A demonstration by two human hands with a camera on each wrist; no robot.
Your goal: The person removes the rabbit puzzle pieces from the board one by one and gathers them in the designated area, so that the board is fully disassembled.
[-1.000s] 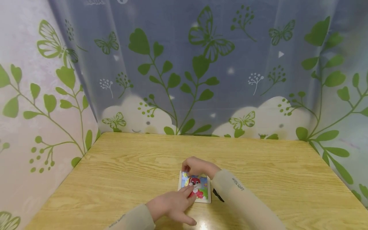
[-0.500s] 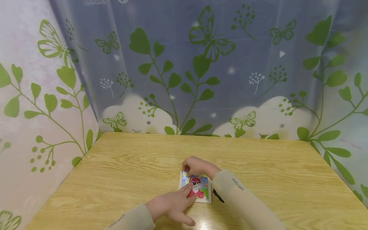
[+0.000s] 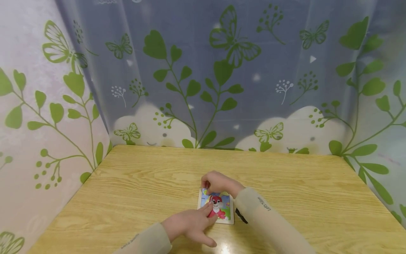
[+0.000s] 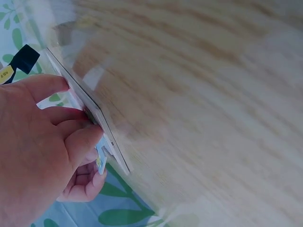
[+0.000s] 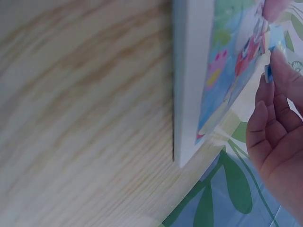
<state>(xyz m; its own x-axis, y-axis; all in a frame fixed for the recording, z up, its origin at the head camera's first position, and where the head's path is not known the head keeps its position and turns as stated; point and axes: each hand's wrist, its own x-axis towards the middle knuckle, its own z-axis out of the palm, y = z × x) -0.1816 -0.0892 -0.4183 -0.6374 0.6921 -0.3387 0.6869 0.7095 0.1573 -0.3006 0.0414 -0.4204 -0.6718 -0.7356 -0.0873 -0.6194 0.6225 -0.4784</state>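
Note:
A small square picture puzzle (image 3: pixel 224 208) with a red animal and a pale frame lies flat on the table. My left hand (image 3: pixel 192 225) rests its fingertips on the lower left of the picture, fingers spread. At the upper left corner my right hand (image 3: pixel 219 182) pinches a small blue piece between thumb and finger; the piece (image 4: pixel 102 155) shows tilted up from the board in the left wrist view. In the right wrist view the right hand (image 5: pixel 279 123) holds the blue piece (image 5: pixel 268 74) beside the picture, other fingers curled.
The wooden table (image 3: pixel 142 180) extends around the puzzle. Behind it hangs a blue curtain (image 3: pixel 247 88) printed with green leaves and butterflies, and a pale printed cloth (image 3: pixel 25 141) hangs at the left. A dark strap (image 3: pixel 241 216) shows beneath the right sleeve.
Both hands hold nearly the same places on the puzzle. The whole head view has shifted very slightly.

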